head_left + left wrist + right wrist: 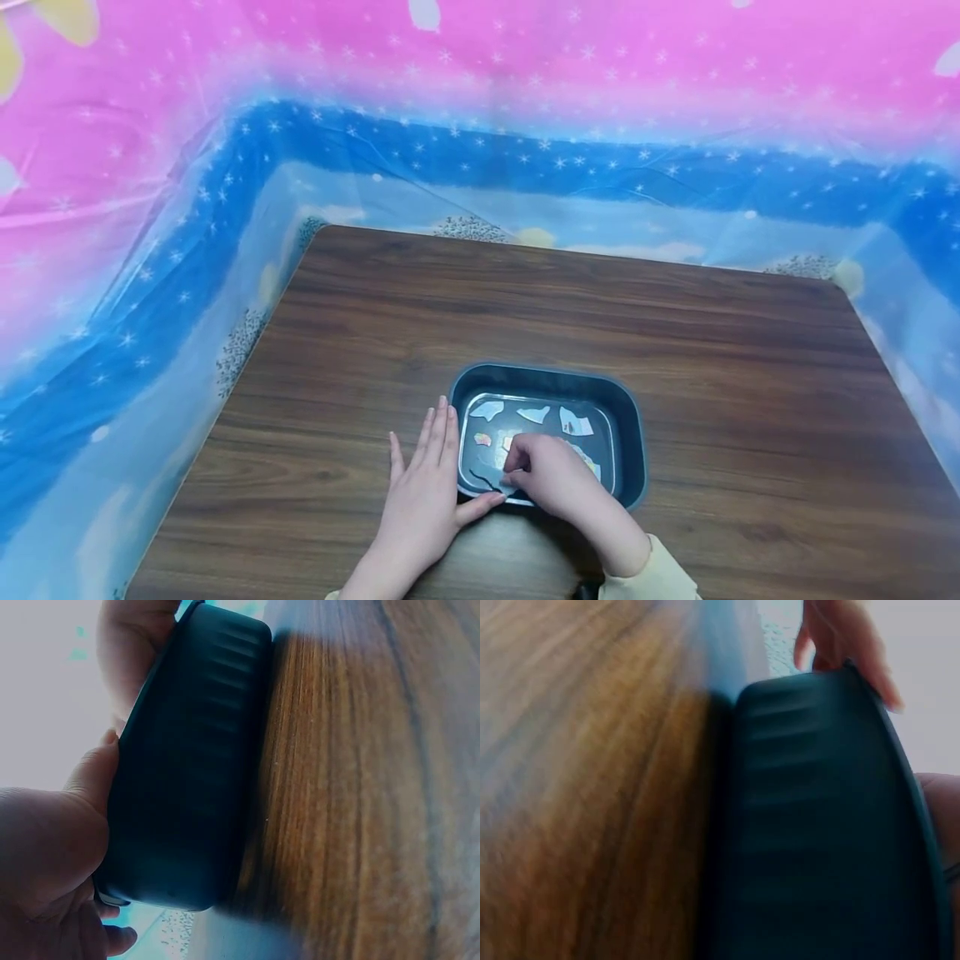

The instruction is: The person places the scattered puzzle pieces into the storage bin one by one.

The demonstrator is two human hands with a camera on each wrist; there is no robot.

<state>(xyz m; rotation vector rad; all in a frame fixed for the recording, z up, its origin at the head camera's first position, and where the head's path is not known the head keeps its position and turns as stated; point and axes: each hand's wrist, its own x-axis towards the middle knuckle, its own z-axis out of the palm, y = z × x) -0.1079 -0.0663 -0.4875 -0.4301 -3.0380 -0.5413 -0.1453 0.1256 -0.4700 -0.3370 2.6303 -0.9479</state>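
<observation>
A dark blue-grey rectangular tray with high walls (628, 408) stands on the table. Flat, irregular pieces lie spread over its floor, among them a pale piece (487, 410), a white pointed piece (534, 414), a printed piece (576, 422) and a small colourful one (482, 439). My left hand (422, 500) lies along the tray's left rim with fingers straight, its thumb on the front rim. Reaching in over the front wall, my right hand (558, 477) pinches a small pale flat piece (509, 490) near the front. A thin dark curved line (483, 478) shows beside it.
The brown wood-grain table (360, 350) spreads around the tray on all sides. A pink and blue patterned cloth (480, 150) hangs behind and along the table's sides. A small black object (587, 590) shows by the right sleeve (648, 575).
</observation>
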